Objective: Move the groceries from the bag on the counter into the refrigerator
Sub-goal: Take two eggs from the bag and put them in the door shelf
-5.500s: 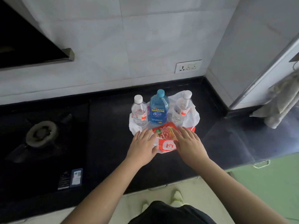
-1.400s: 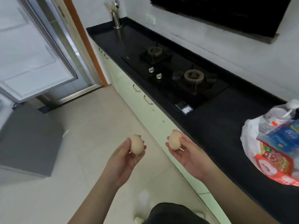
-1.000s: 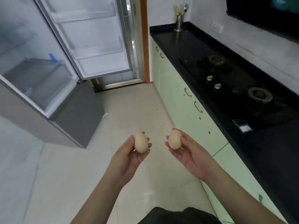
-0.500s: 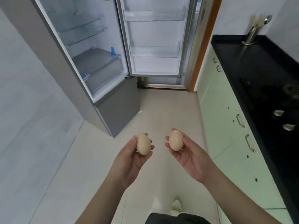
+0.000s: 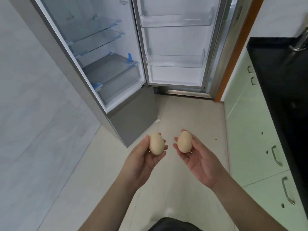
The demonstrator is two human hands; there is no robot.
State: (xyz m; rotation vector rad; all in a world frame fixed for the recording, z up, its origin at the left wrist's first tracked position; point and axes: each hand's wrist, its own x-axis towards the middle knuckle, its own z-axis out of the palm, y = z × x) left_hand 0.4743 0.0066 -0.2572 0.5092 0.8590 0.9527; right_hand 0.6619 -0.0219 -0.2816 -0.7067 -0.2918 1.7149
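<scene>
Your left hand (image 5: 145, 157) is cradling one egg (image 5: 156, 143) in curled fingers just below the frame's centre, and your right hand (image 5: 198, 157) is cupping a second egg (image 5: 184, 142) right beside it, the two shells apart. The refrigerator (image 5: 106, 52) is standing open across the upper left, its door (image 5: 175, 40) swung toward the upper middle. Judging from here, you are carrying both eggs toward it, so keep your palms under them, keep the shells from knocking, and set one down before freeing the other. Counting: two eggs, two clear door bins (image 5: 175, 60), two glass shelves (image 5: 93, 30), one drawer (image 5: 116, 80). The bag is not showing in this view.
</scene>
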